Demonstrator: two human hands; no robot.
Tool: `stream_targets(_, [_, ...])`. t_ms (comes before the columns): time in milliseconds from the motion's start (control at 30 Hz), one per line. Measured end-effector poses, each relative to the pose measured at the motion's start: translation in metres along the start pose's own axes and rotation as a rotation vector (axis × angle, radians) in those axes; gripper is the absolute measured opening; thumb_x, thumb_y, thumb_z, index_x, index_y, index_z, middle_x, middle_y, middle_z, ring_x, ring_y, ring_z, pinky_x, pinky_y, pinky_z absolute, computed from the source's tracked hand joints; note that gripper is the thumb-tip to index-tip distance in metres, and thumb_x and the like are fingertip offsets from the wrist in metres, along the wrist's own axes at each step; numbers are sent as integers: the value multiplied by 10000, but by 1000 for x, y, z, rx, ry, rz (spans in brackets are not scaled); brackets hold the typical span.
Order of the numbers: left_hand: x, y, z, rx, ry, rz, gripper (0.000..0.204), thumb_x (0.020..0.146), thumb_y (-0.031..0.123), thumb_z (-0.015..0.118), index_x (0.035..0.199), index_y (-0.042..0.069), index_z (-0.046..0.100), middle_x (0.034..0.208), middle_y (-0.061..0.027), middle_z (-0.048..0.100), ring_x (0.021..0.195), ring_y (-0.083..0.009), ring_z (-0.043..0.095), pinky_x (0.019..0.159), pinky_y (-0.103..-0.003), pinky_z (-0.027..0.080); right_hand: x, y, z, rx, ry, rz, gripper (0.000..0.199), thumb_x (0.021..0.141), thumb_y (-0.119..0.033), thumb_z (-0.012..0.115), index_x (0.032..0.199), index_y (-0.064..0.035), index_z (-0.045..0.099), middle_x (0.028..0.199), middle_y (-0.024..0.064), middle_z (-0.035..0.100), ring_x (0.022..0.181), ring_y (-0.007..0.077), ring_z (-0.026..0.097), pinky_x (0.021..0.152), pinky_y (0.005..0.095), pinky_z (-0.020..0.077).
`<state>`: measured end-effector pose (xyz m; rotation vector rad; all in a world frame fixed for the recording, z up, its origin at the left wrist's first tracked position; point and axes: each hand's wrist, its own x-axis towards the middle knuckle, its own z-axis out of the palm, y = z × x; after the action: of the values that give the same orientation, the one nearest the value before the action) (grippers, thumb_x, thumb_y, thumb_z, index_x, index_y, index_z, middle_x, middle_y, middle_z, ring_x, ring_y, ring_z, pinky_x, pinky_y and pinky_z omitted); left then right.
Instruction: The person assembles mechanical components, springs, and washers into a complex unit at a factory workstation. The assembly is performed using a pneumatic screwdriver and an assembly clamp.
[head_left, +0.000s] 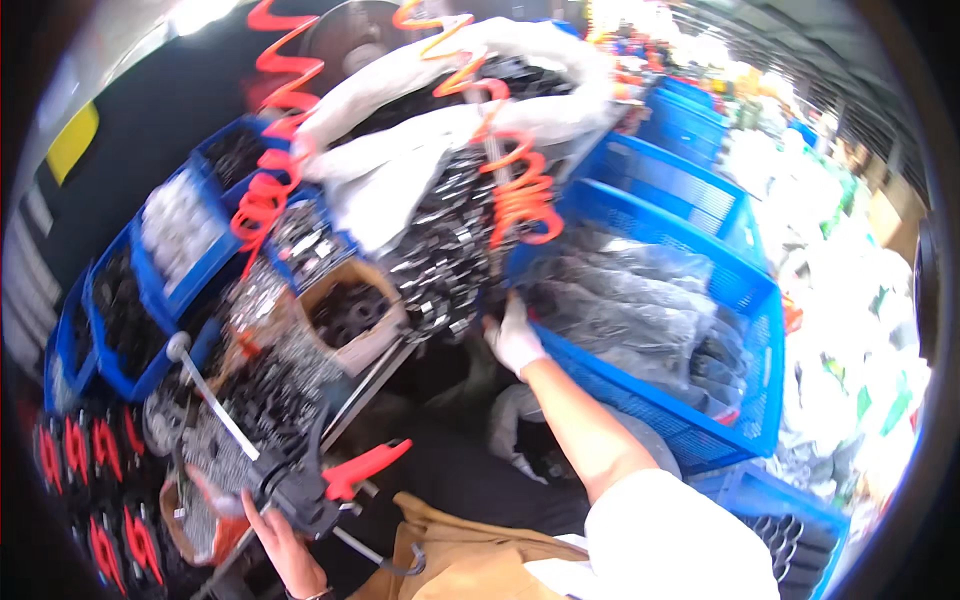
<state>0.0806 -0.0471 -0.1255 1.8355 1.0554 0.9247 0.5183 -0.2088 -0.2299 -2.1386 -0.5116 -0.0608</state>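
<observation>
My left hand (pixel 285 550), at the lower left, is against the black body of what looks like a caulking gun mechanism (pixel 300 495). It has a red trigger, a long metal rod with a round pale end, and a hook at the other end. The gun is tilted across the bench front, its fingers-side partly hidden by the body. My right hand (pixel 516 340), in a white glove, reaches to the near left corner of a blue crate (pixel 640 385). Its fingertips are blurred against dark parts there. The crate holds clear plastic bags of dark parts (pixel 640 290).
Blue bins (pixel 140 385) of black and white parts stand at the left. A cardboard box (pixel 365 350) of black rings sits beside loose metal parts (pixel 445 250). Orange coiled hoses (pixel 525 205) hang above. Red-and-black tools (pixel 105 450) lie lower left; another blue crate (pixel 690 190) is behind.
</observation>
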Motion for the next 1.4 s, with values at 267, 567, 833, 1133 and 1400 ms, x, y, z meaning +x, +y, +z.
stream_targets(267, [38, -7, 10, -450, -198, -121, 702, 942, 214, 666, 1486, -19, 288, 1378, -187, 497, 1114, -277, 590, 892, -384, 536, -363, 183, -341, -601, 1075, 279, 225, 928, -54, 523, 1141, 13, 554, 1098, 206, 584, 1034, 343, 577, 933, 423, 448])
stream_targets(567, [32, 13, 34, -620, 43, 7, 703, 768, 19, 746, 1378, 46, 397, 1338, -204, 474, 1067, -343, 576, 701, -402, 627, -643, 257, -166, -578, -85, 1515, 1129, 732, -277, 709, 1576, -149, -30, 1645, 93, -95, 1491, 411, 71, 1146, 616, 169])
stream_targets(833, [-47, 111, 96, -583, -216, 550, 980, 707, 12, 811, 1512, 119, 265, 1455, -165, 368, 1228, -334, 474, 988, -469, 472, -682, 272, -176, -904, -352, 769, 377, 928, -256, 468, 1291, -215, 558, 1302, 84, 488, 1291, 284, 401, 1103, 553, 249])
stream_targets(1133, [-98, 141, 147, 18, -575, 1165, 661, 677, -15, 756, 1302, 14, 543, 1203, -198, 610, 1122, -399, 571, 979, -444, 447, -537, 149, -320, -427, 534, 804, 817, 573, -262, 858, 1268, -38, 491, 1323, 249, 426, 1212, 460, 452, 1000, 503, 436])
stream_targets(1400, [-73, 144, 129, 72, -496, 1546, 630, 743, 136, 722, 1313, -32, 516, 1252, -193, 601, 1139, -393, 565, 977, -498, 434, -366, -21, -421, -571, 660, -192, 707, 585, -184, 837, 1228, -114, 550, 1063, 130, 588, 986, 364, 581, 870, 452, 483])
